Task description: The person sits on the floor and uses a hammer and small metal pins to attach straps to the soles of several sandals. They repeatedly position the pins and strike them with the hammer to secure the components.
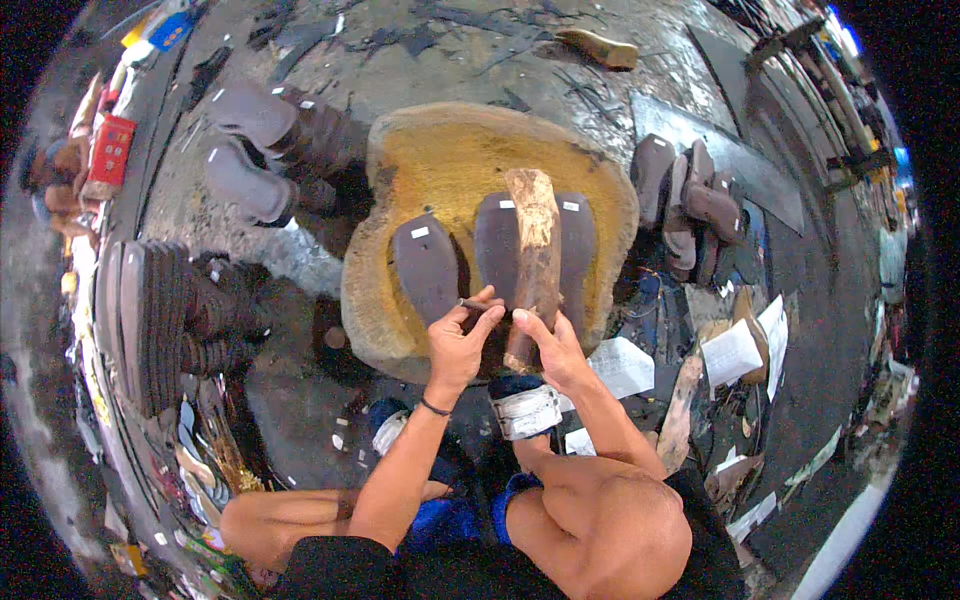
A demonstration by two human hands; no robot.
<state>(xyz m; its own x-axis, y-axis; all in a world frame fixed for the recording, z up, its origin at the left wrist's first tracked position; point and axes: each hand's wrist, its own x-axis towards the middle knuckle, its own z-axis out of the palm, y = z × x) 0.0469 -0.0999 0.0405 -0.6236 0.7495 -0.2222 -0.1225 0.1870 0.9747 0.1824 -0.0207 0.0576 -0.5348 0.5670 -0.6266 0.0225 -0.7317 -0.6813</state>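
A long wooden block stands on a brown sole piece that lies on a round wooden stump. My right hand grips the lower end of that block. My left hand pinches a small thin dark tool beside the block, close to a second sole piece on the stump's left.
Stacks of brown soles lie at the left, upper left and right of the stump. White paper sheets lie on the dark floor at the right. My bent knee fills the lower middle.
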